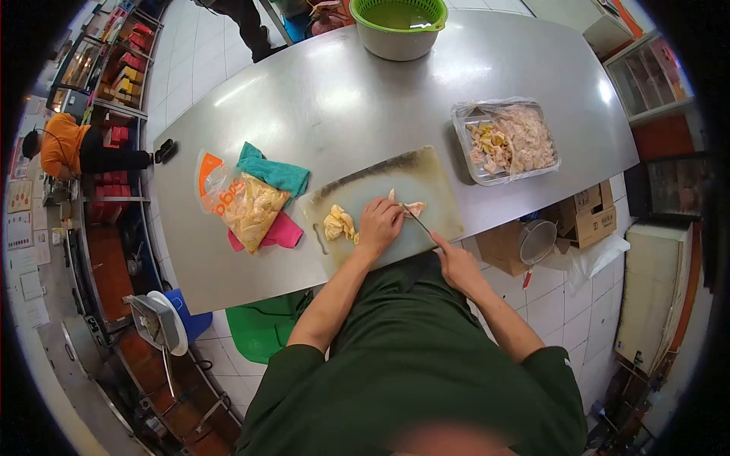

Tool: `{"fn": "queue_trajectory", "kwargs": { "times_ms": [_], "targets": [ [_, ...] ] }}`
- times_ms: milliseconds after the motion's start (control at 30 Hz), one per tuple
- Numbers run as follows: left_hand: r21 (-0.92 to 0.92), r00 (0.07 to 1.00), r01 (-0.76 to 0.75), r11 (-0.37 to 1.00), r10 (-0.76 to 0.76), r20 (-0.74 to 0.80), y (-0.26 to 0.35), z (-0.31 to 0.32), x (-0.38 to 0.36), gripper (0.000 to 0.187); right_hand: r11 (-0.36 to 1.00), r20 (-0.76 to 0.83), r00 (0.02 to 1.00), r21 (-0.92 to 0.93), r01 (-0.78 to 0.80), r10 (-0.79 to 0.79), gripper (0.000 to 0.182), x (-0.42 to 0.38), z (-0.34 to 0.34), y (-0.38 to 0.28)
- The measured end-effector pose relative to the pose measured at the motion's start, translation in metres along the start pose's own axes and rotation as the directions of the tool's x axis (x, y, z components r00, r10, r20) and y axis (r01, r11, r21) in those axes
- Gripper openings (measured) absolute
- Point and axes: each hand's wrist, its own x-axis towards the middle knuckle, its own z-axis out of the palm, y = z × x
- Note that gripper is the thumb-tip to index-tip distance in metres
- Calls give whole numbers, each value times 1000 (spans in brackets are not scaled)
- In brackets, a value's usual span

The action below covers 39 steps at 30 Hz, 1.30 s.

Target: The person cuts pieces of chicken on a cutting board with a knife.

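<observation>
A worn, pale cutting board [437, 178] lies at the table's near edge. My right hand [458, 264] is closed around the handle of a knife [419, 223], its blade reaching up-left toward a pale piece of raw chicken [415, 207]. Curled fingers of my left hand [382, 222] press on the board at that piece, beside the blade; the fingertips are partly hidden. Left of this hand sits a yellowish clump of raw chicken [338, 223], also on the board.
A plastic bag of raw chicken [257, 211] rests by a teal cloth [277, 173] and a pink cloth [282, 232]. At right stands a plastic-lined tray [461, 121] of cut meat. A bowl with a green strainer [395, 45] is at the far edge. Another person [65, 144] stands left.
</observation>
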Motion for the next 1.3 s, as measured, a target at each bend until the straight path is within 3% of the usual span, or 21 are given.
{"fn": "queue_trajectory", "kwargs": {
  "times_ms": [133,233,300,400,467,533,600,667,733,900,1100,1233,1267,1300],
  "targets": [
    [-39,1000,-5,999,5,-5,-3,-1,-1,11,999,56,998,-17,-40,41,52,-26,-16,16],
    [-104,999,-14,994,20,51,-7,-9,-2,11,995,101,994,86,-41,32,52,-15,-27,1],
    [-123,997,-29,992,37,63,-6,-13,-4,12,974,-44,998,219,60,-52,53,2,-8,2],
    [-161,995,-62,985,74,68,-4,-20,-1,12,959,-183,983,280,44,8,54,14,-5,3],
    [-190,994,-72,979,87,67,-2,-21,-2,13,954,-139,988,298,-29,73,54,14,-11,2],
    [-256,980,158,954,-119,162,-1,-19,-2,13,944,-97,985,311,-106,142,55,12,-12,2],
    [-229,976,194,954,-165,141,6,-21,5,12,975,-208,978,215,51,-6,55,13,-6,1],
    [-198,970,233,952,-212,122,9,-21,5,11,984,-155,987,171,56,-29,55,15,0,-3],
    [-105,991,123,987,-116,72,4,-16,4,10,990,-112,993,126,60,-45,54,18,2,-3],
    [-103,992,101,989,-93,79,1,-15,1,8,995,-93,996,97,4,5,55,28,6,-9],
    [-94,988,122,988,-112,102,-2,-14,2,12,981,-178,982,168,95,-64,55,60,14,-18],
    [-108,983,153,982,-140,117,-3,-13,2,19,982,-110,994,185,29,-8,55,64,9,-21],
    [-109,983,151,982,-138,119,1,-15,3,19,969,-157,986,231,87,-51,55,67,14,-18],
    [4,978,207,978,-207,41,7,-16,5,18,950,-208,974,273,148,-92,55,70,17,-15]
  ]
}}
